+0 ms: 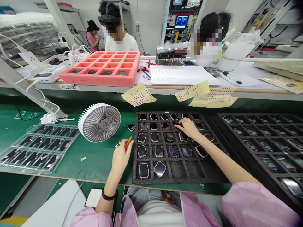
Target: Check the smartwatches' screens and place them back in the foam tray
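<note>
My left hand (121, 154) is closed around a thin orange stick (128, 142), just left of the black foam tray (174, 181). Small pale scraps show by its fingertips. My right hand (188, 127) reaches over the tray, thumb and fingers stretched out and apart. Its fingertips touch a purple-rimmed smartwatch (176, 126) in the second row, largely covered by the hand. Smartwatches with dark screens fill most of the pockets; one silver smartwatch (160, 169) sits at an angle in the front row. A single loose smartwatch (131, 127) lies on the green mat (94, 160) beside the tray.
A white round fan (99, 122) stands left of my left hand. Clear plastic trays (40, 148) with black parts lie farther left. Another black foam tray (251, 132) is at right. On the shelf ahead are a pink foam tray (101, 80) and papers (180, 75). Co-workers sit beyond.
</note>
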{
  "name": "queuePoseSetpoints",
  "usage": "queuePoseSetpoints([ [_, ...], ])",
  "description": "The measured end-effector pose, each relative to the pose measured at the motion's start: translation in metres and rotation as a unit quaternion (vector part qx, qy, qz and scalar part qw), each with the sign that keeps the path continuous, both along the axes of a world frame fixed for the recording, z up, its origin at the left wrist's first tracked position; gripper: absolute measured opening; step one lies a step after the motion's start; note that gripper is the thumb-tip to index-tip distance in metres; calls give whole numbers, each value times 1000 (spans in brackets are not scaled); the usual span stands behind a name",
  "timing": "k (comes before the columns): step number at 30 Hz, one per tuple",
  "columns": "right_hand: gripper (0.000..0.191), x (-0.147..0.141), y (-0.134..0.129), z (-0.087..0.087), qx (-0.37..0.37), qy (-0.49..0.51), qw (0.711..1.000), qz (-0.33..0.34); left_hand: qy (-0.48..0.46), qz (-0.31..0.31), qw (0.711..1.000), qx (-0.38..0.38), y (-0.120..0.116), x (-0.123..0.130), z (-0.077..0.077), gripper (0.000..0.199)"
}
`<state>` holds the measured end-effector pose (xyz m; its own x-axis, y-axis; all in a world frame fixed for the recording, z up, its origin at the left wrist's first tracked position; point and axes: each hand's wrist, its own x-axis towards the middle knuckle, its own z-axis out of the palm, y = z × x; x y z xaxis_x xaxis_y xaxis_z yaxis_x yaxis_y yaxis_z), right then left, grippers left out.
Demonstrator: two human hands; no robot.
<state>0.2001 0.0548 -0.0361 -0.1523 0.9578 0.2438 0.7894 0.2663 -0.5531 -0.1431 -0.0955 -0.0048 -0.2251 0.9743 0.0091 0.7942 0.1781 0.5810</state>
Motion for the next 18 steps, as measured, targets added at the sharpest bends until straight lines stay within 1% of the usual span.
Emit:
queuePoseSetpoints([
  [3,39,-9,-1,8,-13,35,999,13,-116,-74,990,2,-1,16,9,32],
  [4,37,-13,-5,13,-16,54,998,17,-159,-104,982,-4,-1,22,12,32],
  [6,34,-27,-20,27,-35,132,990,34,-249,-166,954,-20,0,35,17,32],
  [7,36,-36,-30,34,-65,234,969,49,-292,-194,936,-28,2,42,18,32],
  [8,40,-47,-40,42,-113,339,931,76,-329,-217,918,-34,3,49,20,33],
  [9,40,-58,-50,50,-164,414,889,103,-359,-235,903,-38,6,55,21,34],
  [11,36,-79,-69,63,-247,511,813,134,-394,-249,884,-43,10,68,22,37],
  [12,34,-88,-76,68,-276,542,781,141,-404,-249,879,-44,12,73,22,37],
  [13,31,-96,-82,72,-296,564,758,144,-411,-247,876,-43,14,76,22,38],
  [14,30,-102,-86,74,-309,578,741,145,-418,-244,874,-42,15,79,23,38],
  [15,29,-107,-90,76,-315,587,731,145,-423,-243,872,-41,15,81,23,38],
  [18,30,-113,-94,77,-315,594,726,146,-435,-245,866,-39,15,81,24,39],
])
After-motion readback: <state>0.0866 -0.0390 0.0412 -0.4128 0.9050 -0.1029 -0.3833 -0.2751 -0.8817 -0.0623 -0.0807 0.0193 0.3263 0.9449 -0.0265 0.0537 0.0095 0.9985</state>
